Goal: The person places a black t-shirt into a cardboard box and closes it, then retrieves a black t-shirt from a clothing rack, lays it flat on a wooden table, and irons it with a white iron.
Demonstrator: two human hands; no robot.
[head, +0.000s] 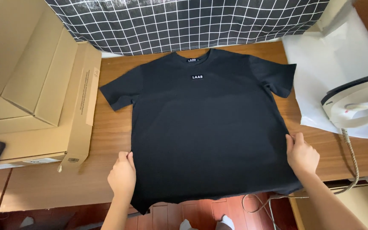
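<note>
A black short-sleeved cotton T-shirt (205, 127) lies spread flat, front up, on a brown wooden bench (107, 132), its neckline pointing away from the person and its hem hanging just over the near edge. The left hand (122, 175) closes its grip on the shirt's lower left side seam, thumb on top of the cloth and fingers curled at the edge. The right hand (302, 155) pinches the lower right side seam in the same way, fingertips pressed onto the fabric. The shirt stretches between the two grips, with both sleeves lying open well beyond them.

Out past the left grip, a stack of flattened brown cardboard boxes (35, 89) rests on the bench, clear of the sleeve. Out past the right grip, a white electric iron with a dark rim (358, 104) sits on a white plastic sheet (333, 59), its braided cord (351, 157) trailing down just beside the right wrist. Beyond the collar, far from both grips, a black cloth with a white grid pattern (184, 21) runs along the back of the bench.
</note>
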